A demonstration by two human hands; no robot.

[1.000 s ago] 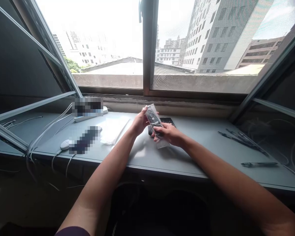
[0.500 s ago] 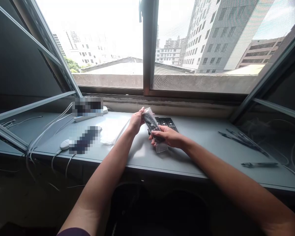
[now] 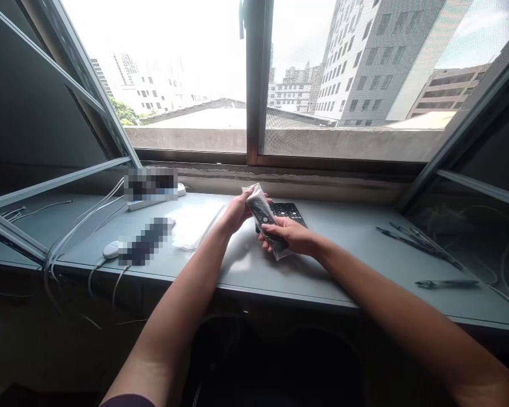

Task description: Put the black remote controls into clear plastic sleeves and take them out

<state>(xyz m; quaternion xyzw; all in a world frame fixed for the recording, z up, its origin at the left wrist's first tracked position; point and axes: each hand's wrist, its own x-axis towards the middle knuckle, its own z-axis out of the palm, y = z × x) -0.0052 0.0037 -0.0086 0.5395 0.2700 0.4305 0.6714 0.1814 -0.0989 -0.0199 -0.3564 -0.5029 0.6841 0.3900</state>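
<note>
Between my hands is a dark remote control inside a clear plastic bag, tilted above the desk. My left hand is closed on its far end, fingers wrapped around the far side. Lower down, my right hand grips the near end, thumb on top and fingertips showing underneath. A loose flap of the bag sticks out below the right hand. Just behind lie more dark remote controls with buttons, partly hidden by my hands. Left of my left forearm rests a stack of clear plastic bags.
A white power strip stands at the back left, with cables running over the desk edge. A round white charger lies beside a blurred-out dark object. Several pens and another pen are on the right.
My left hand has slid along the bag's far end and its fingers now reach around it. The bag's lower flap has swung slightly right. The right hand has barely moved.
</note>
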